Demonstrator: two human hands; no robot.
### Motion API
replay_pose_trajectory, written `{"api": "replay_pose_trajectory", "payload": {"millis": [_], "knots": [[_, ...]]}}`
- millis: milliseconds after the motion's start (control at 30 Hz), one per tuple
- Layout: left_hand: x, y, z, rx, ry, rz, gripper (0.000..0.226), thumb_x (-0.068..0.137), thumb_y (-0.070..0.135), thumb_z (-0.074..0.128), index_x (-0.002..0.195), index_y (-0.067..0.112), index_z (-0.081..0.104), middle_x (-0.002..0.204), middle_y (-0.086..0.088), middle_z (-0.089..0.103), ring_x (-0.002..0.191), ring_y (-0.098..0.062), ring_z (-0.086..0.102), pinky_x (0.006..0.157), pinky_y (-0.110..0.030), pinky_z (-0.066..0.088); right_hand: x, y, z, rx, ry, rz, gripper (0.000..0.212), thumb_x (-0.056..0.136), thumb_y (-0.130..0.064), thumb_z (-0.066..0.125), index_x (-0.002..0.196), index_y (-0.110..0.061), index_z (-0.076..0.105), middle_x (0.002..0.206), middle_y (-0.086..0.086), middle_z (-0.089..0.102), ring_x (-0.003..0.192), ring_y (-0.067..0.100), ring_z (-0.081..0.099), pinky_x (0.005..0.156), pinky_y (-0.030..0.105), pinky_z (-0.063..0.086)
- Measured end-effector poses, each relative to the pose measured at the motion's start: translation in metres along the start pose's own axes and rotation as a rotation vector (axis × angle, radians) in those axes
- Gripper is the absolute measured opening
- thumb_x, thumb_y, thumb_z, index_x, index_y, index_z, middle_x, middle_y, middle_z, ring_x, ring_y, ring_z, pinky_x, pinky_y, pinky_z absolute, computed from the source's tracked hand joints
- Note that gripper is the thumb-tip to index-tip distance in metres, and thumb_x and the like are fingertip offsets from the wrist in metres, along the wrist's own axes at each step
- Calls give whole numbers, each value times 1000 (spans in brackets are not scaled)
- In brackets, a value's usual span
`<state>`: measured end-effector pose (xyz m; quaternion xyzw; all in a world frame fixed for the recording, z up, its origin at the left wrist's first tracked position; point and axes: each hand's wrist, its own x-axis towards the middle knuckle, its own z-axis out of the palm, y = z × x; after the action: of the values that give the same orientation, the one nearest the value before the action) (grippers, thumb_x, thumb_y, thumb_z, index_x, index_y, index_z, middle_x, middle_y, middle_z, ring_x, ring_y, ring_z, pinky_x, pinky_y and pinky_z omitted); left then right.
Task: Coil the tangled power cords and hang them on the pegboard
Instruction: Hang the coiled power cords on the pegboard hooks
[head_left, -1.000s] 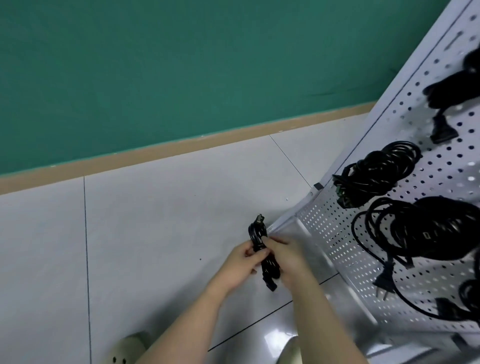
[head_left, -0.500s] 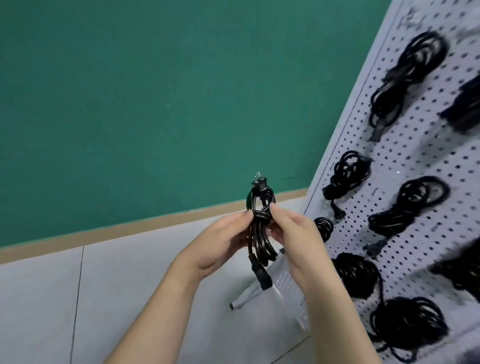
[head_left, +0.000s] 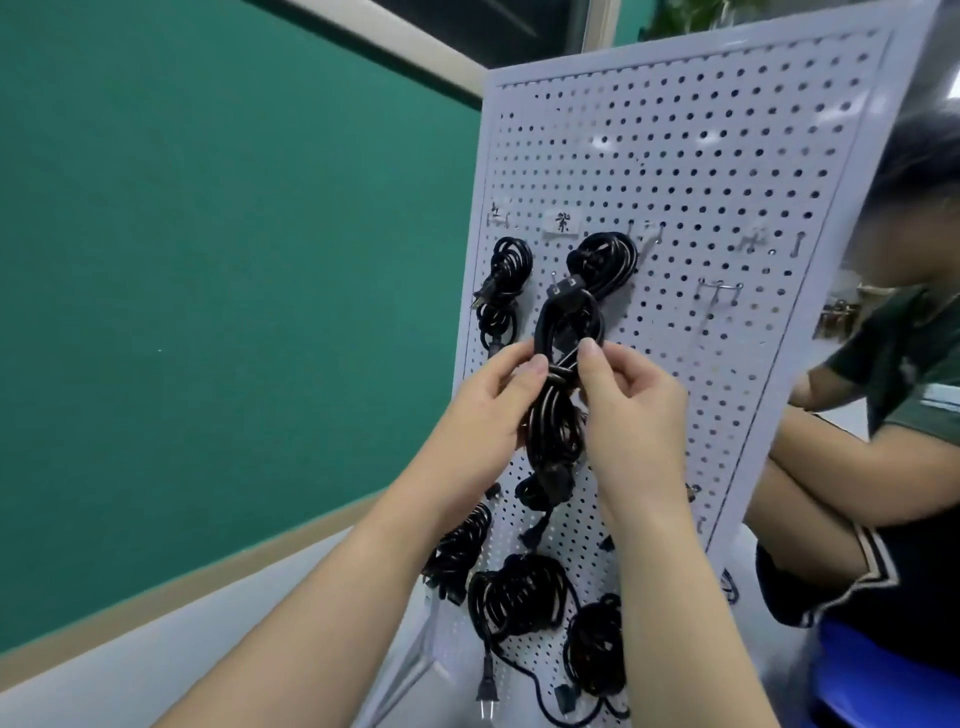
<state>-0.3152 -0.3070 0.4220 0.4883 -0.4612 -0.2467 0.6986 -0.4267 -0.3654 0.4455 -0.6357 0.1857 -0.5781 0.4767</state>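
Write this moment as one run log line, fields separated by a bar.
step: hanging | left hand: grips coiled cord | right hand: pinches its wrap | cord: raised before pegboard, not yet hung

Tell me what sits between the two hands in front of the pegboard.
The coiled black power cord: in the head view the left hand and right hand pinch its wrapped middle from either side.

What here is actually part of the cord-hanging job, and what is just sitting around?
Part of the job:
- coiled cord, held by left hand and right hand
- pegboard
- empty hook
- hung cords, such as the upper-left cord

Just around:
- green wall
- seated person behind the board
- blue stool
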Motion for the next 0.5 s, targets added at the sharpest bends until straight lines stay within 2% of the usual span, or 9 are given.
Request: {"api": "replay_pose_trajectory", "payload": {"millis": [33,100,200,233,300,367,500], "knots": [[6,3,12,29,-4,36,44,93,57,59,135,43,59,142,7,63,132,-12,59,117,-46,42,5,-5,-7,15,31,-39,14,103,-23,63,95,-22,75,80,-15,77,76,-5,70,68,12,50],[16,13,37,63,-7,108,41,102,49,52,141,37,57,138,12,65,132,-7,58,117,-40,41,16,-14,-19,42,110,-119,15,102,-19,63,94,-20,76,78,-13,77,75,-5,69,67,10,49],[30,32,72,96,-14,166,36,110,36,46,144,29,53,125,28,63,118,16,56,108,-17,42,40,-24,-36,52,212,-196,12,101,-18,65,94,-22,74,76,-16,74,73,-5,68,69,12,49],[36,35,80,105,-16,170,39,109,38,46,146,29,51,125,27,62,119,15,56,109,-18,43,49,-25,-42,53,228,-203,10,101,-19,66,96,-20,75,76,-15,74,74,-4,68,70,14,51],[45,37,92,117,-28,164,43,107,42,49,148,31,49,127,23,62,123,8,56,114,-30,43,65,-22,-53,71,233,-197,13,101,-23,67,103,-14,76,84,-9,77,81,3,72,77,22,56],[53,37,96,174,-35,177,47,107,42,51,152,31,45,116,28,59,111,18,55,111,-27,43,78,-17,-61,72,229,-180,18,100,-28,67,107,-14,76,89,-6,79,87,7,74,83,29,59],[69,29,100,229,-47,181,45,107,41,51,150,30,46,110,32,55,95,29,51,99,-15,44,95,-5,-63,110,217,-153,16,102,-19,65,107,-5,73,83,-5,77,80,3,71,76,21,56]]}}
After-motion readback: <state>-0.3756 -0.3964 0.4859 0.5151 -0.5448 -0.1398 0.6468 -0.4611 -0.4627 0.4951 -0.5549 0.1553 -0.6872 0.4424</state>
